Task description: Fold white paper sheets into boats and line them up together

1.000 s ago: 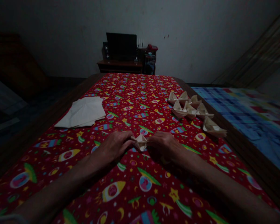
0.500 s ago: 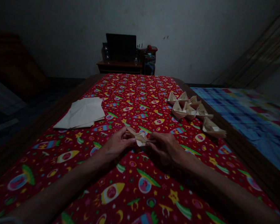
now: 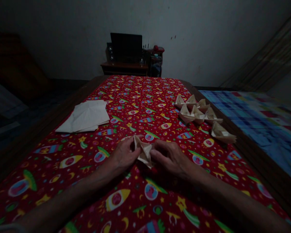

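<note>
A partly folded cream paper piece (image 3: pixel 143 151) is held between both hands just above the red patterned tablecloth (image 3: pixel 140 106). My left hand (image 3: pixel 122 154) pinches its left side, fingers curled on the paper. My right hand (image 3: pixel 168 156) grips its right side, fingers bent over the fold. The paper shows a pointed flap sticking up towards the far side.
A stack of flat white sheets (image 3: pixel 86 116) lies at the left. Several finished folded paper shapes (image 3: pixel 200 113) sit in a cluster at the right, near the table's wooden edge. A blue checked surface (image 3: pixel 254 119) lies to the right. A dark screen on a low cabinet (image 3: pixel 128 55) stands by the far wall.
Both hands have drawn a little nearer to me with the paper, turned it and opened a flap upwards. The paper stack and finished shapes have not moved.
</note>
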The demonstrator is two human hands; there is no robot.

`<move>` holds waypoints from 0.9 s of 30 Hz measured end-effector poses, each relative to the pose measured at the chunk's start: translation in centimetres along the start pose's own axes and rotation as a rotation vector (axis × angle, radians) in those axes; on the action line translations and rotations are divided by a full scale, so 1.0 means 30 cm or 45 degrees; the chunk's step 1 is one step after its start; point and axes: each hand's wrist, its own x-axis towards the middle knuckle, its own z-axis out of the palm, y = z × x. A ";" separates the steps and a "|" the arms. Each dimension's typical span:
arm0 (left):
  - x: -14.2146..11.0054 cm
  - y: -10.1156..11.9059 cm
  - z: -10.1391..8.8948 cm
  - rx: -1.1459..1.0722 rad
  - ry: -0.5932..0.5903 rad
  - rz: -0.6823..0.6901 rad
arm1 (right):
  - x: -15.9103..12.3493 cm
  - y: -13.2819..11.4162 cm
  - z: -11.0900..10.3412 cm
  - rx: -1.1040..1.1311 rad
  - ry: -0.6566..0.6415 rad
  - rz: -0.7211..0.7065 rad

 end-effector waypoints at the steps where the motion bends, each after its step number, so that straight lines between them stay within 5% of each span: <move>1: -0.003 0.005 -0.001 0.017 -0.010 0.029 | 0.004 0.000 0.000 0.050 0.029 0.034; 6: -0.017 0.031 0.001 0.120 -0.041 0.143 | 0.015 0.042 0.023 0.110 0.152 0.023; 12: -0.011 0.026 -0.001 0.045 -0.077 0.039 | 0.012 0.053 0.026 0.035 0.163 0.015; 27: -0.032 0.061 -0.043 -0.985 -0.411 -0.381 | 0.019 0.054 0.019 0.110 0.142 0.084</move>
